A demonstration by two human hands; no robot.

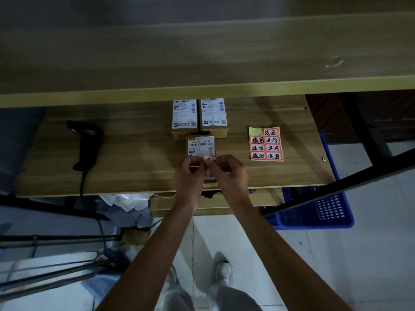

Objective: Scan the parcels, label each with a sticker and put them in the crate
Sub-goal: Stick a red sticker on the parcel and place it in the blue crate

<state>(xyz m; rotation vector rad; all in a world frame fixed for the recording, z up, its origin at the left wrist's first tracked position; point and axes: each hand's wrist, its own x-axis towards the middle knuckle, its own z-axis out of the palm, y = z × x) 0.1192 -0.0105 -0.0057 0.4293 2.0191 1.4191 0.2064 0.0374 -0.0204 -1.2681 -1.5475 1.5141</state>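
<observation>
A small cardboard parcel (201, 145) with a white shipping label lies on the lower wooden shelf (134, 153), just beyond my hands. My left hand (192, 170) and my right hand (229, 170) meet over its near end and pinch a red-edged sticker (209, 158) between their fingertips. Two more labelled parcels (184, 117) (213, 115) stand side by side behind it. To the right lies an orange sticker sheet (266, 144) with one top-left cell bare. A blue crate (314, 209) sits on the floor at the right, under the shelf edge.
A black handheld barcode scanner (86, 142) rests on the shelf at the left, its cable hanging over the front edge. A wooden upper shelf (202, 63) overhangs the back. A black metal frame bar (359, 176) crosses above the crate. Crumpled plastic (125, 202) lies below.
</observation>
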